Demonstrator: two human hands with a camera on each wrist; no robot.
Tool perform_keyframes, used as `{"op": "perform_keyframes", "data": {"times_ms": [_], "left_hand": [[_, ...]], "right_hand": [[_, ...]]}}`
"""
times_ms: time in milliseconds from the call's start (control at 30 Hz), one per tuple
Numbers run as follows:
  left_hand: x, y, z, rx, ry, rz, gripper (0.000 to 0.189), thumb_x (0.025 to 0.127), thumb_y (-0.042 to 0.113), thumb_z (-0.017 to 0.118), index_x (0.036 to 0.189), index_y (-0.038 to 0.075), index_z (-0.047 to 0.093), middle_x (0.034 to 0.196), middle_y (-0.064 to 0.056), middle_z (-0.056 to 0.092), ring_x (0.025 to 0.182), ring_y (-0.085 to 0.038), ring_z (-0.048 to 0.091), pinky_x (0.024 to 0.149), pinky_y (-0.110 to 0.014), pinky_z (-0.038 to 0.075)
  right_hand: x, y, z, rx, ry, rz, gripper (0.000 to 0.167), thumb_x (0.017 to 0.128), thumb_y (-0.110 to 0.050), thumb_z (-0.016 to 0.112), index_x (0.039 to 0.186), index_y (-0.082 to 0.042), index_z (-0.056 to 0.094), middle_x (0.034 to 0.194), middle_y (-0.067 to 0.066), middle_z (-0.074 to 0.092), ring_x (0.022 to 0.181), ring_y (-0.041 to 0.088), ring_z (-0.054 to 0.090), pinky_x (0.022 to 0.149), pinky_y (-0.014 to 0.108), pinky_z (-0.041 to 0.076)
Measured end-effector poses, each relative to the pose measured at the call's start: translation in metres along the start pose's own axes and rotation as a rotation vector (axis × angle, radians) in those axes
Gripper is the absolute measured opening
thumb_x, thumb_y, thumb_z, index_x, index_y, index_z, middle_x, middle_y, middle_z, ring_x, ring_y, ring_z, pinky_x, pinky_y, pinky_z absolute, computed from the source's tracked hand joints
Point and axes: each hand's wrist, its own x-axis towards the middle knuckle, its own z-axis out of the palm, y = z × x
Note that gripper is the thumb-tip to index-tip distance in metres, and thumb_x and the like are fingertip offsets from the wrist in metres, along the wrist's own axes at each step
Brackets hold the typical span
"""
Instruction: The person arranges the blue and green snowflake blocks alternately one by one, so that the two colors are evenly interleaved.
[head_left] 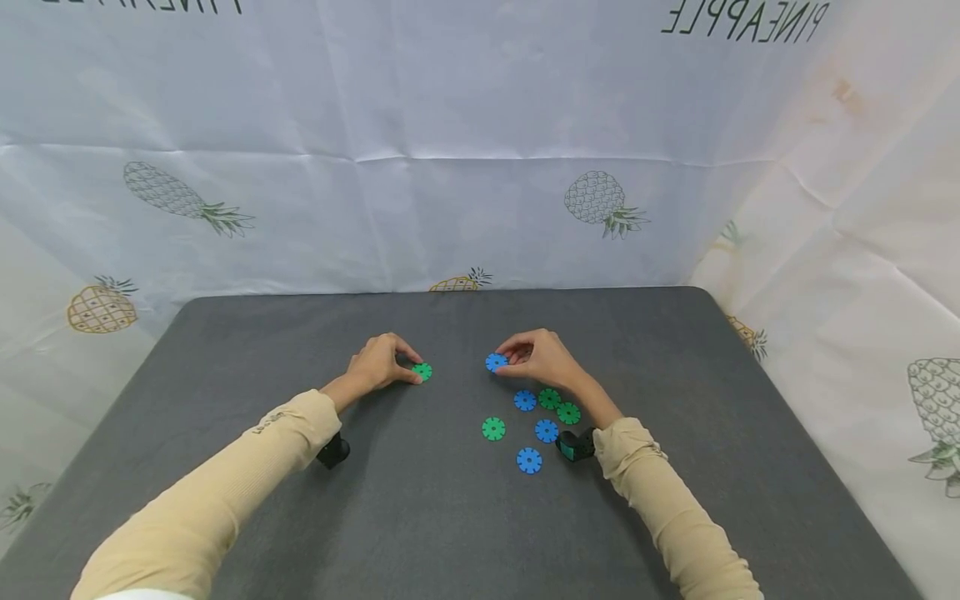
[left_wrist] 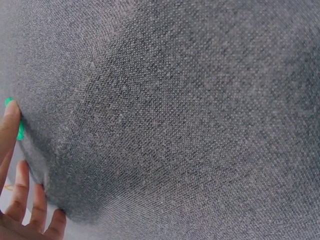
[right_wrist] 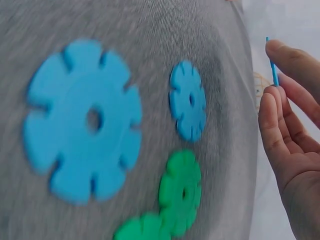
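My left hand [head_left: 378,364] pinches a green notched plastic disc [head_left: 423,372] between thumb and fingers; its edge also shows at the left of the left wrist view. Across from it, my right hand [head_left: 543,357] holds a blue notched disc [head_left: 495,362], seen edge-on in the right wrist view. The two held discs are apart. Below my right hand lie three blue discs, the nearest being one blue disc [head_left: 525,400], and three green ones. Two of these, a green disc [head_left: 550,398] and another green disc [head_left: 568,412], lie close together.
The discs lie flat on a dark grey cloth-covered table [head_left: 420,517]. A lone green disc [head_left: 493,428] is left of the others, and a blue disc [head_left: 528,460] lies nearest the front. Behind the table hangs a white pineapple-print curtain [head_left: 450,100].
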Motion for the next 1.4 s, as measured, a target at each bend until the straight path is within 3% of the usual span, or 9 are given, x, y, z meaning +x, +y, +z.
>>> {"op": "perform_keyframes", "data": {"times_ms": [467, 667, 867, 1400], "left_hand": [[-0.003, 0.004, -0.003, -0.006, 0.001, -0.016, 0.028, 0.075, 0.022, 0.084, 0.101, 0.014, 0.077, 0.127, -0.014, 0.056, 0.112, -0.034, 0.054, 0.080, -0.052, 0.046], [-0.002, 0.004, -0.002, -0.004, 0.002, -0.018, 0.028, 0.075, 0.022, 0.084, 0.100, 0.014, 0.077, 0.126, -0.014, 0.058, 0.107, -0.033, 0.056, 0.075, -0.047, 0.047], [-0.001, 0.004, -0.002, 0.010, -0.001, -0.027, 0.027, 0.074, 0.022, 0.085, 0.099, 0.014, 0.078, 0.124, -0.014, 0.058, 0.106, -0.033, 0.056, 0.077, -0.051, 0.046], [-0.001, 0.003, -0.001, 0.025, 0.006, -0.024, 0.026, 0.075, 0.023, 0.084, 0.098, 0.014, 0.078, 0.124, -0.014, 0.057, 0.104, -0.032, 0.056, 0.074, -0.047, 0.047]], "right_hand": [[0.029, -0.013, 0.031, -0.008, -0.046, 0.052, 0.023, 0.078, -0.018, 0.081, 0.097, -0.006, 0.075, 0.080, 0.000, 0.070, 0.073, 0.009, 0.064, 0.064, 0.024, 0.052], [0.039, -0.018, 0.043, -0.048, -0.064, 0.065, 0.024, 0.078, -0.017, 0.081, 0.098, -0.005, 0.075, 0.082, 0.001, 0.071, 0.073, 0.008, 0.064, 0.064, 0.021, 0.052], [0.047, -0.023, 0.054, -0.104, -0.080, 0.093, 0.024, 0.078, -0.017, 0.082, 0.097, -0.005, 0.076, 0.082, 0.002, 0.071, 0.073, 0.009, 0.065, 0.065, 0.019, 0.051], [0.053, -0.035, 0.061, -0.155, -0.099, 0.154, 0.026, 0.078, -0.015, 0.081, 0.101, -0.006, 0.076, 0.089, 0.003, 0.073, 0.078, 0.011, 0.066, 0.067, 0.020, 0.052]]}}
